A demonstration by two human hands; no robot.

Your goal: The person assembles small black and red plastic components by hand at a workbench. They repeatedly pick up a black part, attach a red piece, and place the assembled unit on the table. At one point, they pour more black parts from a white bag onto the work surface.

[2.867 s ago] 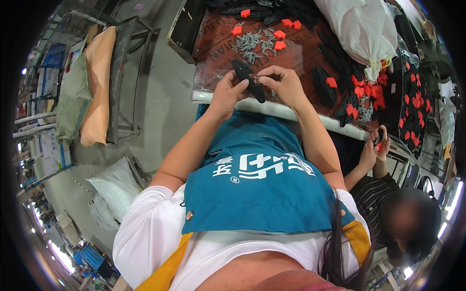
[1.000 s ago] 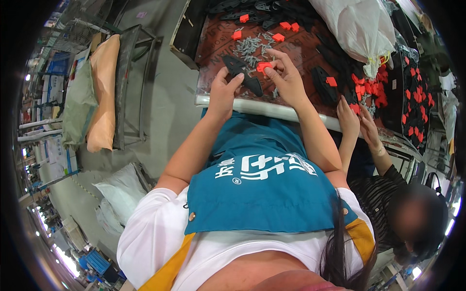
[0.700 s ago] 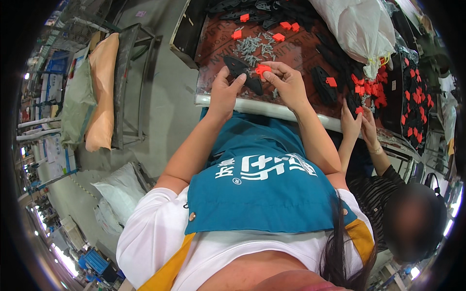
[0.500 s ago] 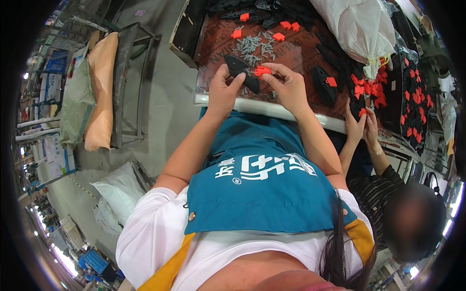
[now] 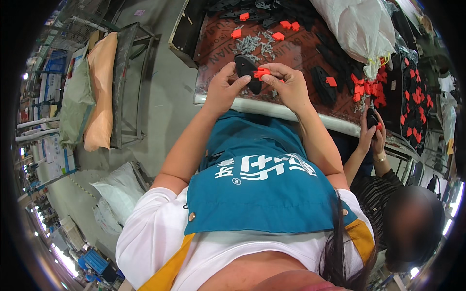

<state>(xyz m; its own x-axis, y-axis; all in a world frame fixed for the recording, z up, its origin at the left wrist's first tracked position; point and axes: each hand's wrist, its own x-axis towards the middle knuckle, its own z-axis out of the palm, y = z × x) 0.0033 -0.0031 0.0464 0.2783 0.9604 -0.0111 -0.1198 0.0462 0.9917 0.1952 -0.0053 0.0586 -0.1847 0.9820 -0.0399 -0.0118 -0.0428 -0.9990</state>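
In front of me, over the near edge of the table, my left hand (image 5: 223,89) grips a flat black plastic part (image 5: 246,66) with pointed ends, tilted upright. Its thumb presses on the part's near face. My right hand (image 5: 291,88) pinches a small red plastic clip (image 5: 261,72) between thumb and fingers. The clip meets the right side of the black part; whether it sits inside it I cannot tell. Beyond my hands lies a heap of silver screws (image 5: 248,45). Loose red clips (image 5: 278,37) are scattered around the screws.
Black parts (image 5: 324,86) lie right of my hands, one with a red clip. Farther right are a white sack (image 5: 357,29) and a red clip pile (image 5: 371,87). A co-worker's hands (image 5: 373,131) hold a black part there. A padded white edge (image 5: 272,109) borders the table.
The black part has turned more upright in my left hand, and the red clip now meets its side. The co-worker's hands have shifted right and turned their black part.
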